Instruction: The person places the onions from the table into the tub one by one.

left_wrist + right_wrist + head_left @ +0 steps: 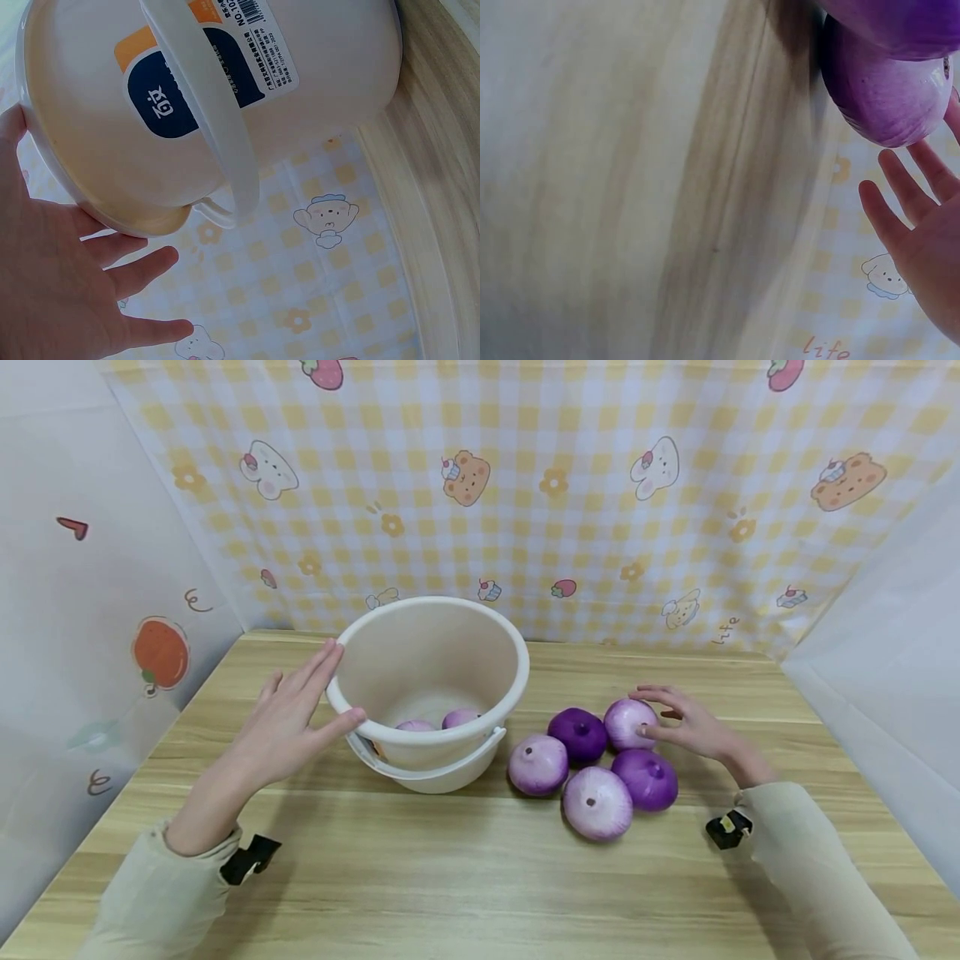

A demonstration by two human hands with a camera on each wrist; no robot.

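Observation:
A white bucket (pixel 431 752) stands upright, its handle hanging down at the front. My left hand (pixel 288 727) touches the left of its rim with fingers spread and thumb over the near edge; the left wrist view also shows this hand (pixel 67 277) at the rim. Two onions (pixel 461 718) lie inside, partly hidden by the front wall. Right of the bucket sits a cluster of several purple onions. My right hand (pixel 693 724) holds the back-right, pale purple onion (pixel 627 723) between thumb and fingers. In the right wrist view, its outer fingers (pixel 906 187) stay extended beside that onion (pixel 889 94).
In the cluster are a dark onion (pixel 577 735), a purple onion (pixel 645 779) and two pale onions (pixel 597 804), (pixel 538 765) at the front and left. They lie on a wooden table (pixel 465 885). A checked cloth (pixel 555 527) hangs behind its far edge.

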